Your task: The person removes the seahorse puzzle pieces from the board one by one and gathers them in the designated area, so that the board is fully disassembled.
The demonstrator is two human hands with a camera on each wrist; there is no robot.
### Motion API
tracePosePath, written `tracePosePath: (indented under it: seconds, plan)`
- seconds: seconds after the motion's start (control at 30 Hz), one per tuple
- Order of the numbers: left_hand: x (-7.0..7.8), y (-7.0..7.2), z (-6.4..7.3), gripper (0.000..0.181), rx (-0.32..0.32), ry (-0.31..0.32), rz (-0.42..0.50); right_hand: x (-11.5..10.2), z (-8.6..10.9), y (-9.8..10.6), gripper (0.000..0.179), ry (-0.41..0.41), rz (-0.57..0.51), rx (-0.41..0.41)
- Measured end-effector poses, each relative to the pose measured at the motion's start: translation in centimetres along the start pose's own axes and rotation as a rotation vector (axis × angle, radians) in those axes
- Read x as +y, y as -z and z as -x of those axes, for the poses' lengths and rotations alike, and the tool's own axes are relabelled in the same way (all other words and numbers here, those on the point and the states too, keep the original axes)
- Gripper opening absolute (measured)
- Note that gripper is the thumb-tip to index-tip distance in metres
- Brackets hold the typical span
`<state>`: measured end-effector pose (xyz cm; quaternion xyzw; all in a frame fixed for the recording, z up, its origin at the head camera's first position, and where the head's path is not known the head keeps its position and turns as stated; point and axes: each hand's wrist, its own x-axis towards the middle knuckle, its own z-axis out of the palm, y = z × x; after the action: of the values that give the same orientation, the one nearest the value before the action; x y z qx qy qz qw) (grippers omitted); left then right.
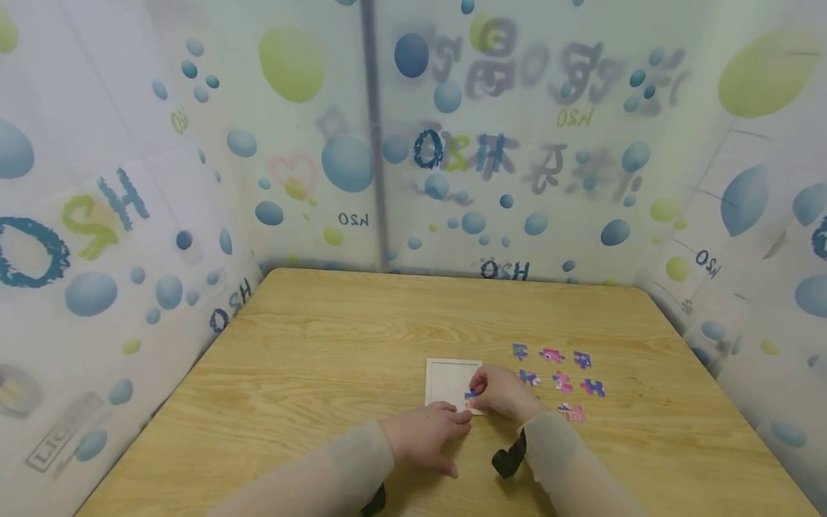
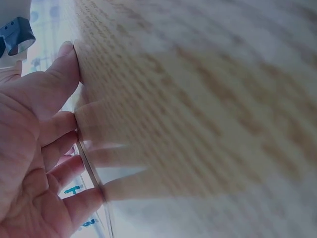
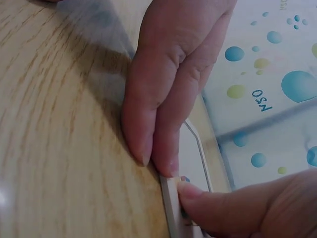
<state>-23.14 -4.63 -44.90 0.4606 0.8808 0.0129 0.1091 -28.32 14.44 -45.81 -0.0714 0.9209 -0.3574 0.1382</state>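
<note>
A square white puzzle tray [image 1: 446, 380] lies on the wooden table. At its lower right part my right hand [image 1: 507, 391] pinches a small blue and pink jigsaw piece [image 1: 470, 394], mostly covered by the fingertips. My left hand [image 1: 426, 434] rests palm down at the tray's near edge, fingers extended and the thumb out to the side. From the right wrist view, the left fingers [image 3: 143, 114] meet the tray's edge [image 3: 171, 208] beside the right thumb [image 3: 193, 196]. In the left wrist view the left fingertips [image 2: 94, 196] touch down at table level.
Several loose pink and purple jigsaw pieces [image 1: 562, 383] lie spread out right of the tray, some partly behind the right hand. The wooden table [image 1: 310, 330] reaches back to patterned curtain walls [image 1: 349, 165] on its left, far and right sides.
</note>
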Motion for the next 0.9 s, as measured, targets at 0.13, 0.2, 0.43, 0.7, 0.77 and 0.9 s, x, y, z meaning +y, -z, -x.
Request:
tracePosePath:
  seconds: [0.13,0.2,0.43,0.7,0.77,0.9]
  plan:
    - [-0.07,0.05,0.02,0.071,0.001,0.002,0.009,-0.01,0.07,0.01,0.019,0.006,0.001,0.007]
    - [-0.06,0.08,0.03,0.071,0.001,0.003,0.009,0.05,0.11,-0.01,0.018,0.006,-0.004,0.012]
    - [0.05,0.18,0.05,0.071,-0.007,0.016,0.023,0.28,0.09,-0.02,0.019,0.003,-0.02,0.02]
    - [0.12,0.21,0.06,0.071,-0.006,0.01,0.02,0.65,-0.15,-0.06,0.021,-0.007,-0.023,0.004]
    - [0.14,0.2,0.07,0.072,-0.008,0.013,0.025,0.68,-0.18,-0.08,0.02,-0.006,-0.038,-0.001]
    - [0.15,0.23,0.14,0.071,-0.014,0.019,0.037,0.77,-0.18,-0.17,0.021,-0.01,-0.067,-0.005]
